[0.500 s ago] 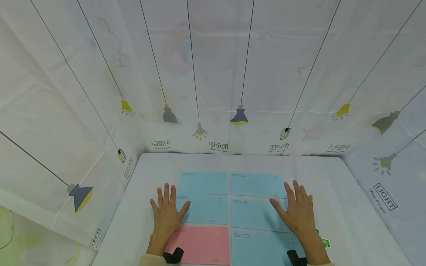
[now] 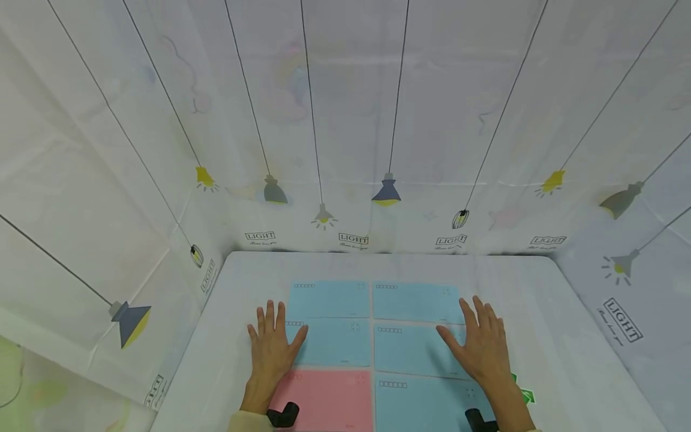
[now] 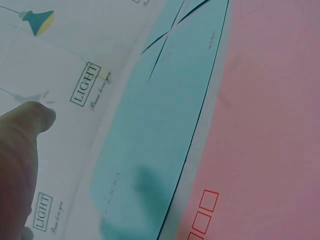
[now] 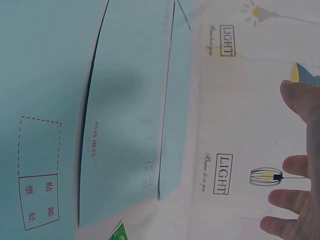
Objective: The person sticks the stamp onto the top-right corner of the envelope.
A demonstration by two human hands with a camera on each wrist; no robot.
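Two columns of envelopes lie flat on the white table, blue ones (image 2: 418, 348) and a single pink one (image 2: 329, 401) at the near left. My left hand (image 2: 271, 354), palm down with fingers spread, is at the left side of the left column; its thumb overlaps a blue envelope in the head view. On the other side, my right hand (image 2: 483, 351) is also spread and holds nothing. Its shadow falls on the blue envelopes beneath. In the right wrist view, a blue envelope (image 4: 30, 75) shows a printed stamp box.
A small green and white paper piece (image 2: 528, 396) lies by my right wrist, partly covered by it. Behind the table (image 2: 518, 270) hangs a white sheet printed with lamps (image 2: 387, 192), and it continues along both sides.
The head view has tilted very slightly. Both hands stay spread in nearly the same places, and the envelopes have not moved.
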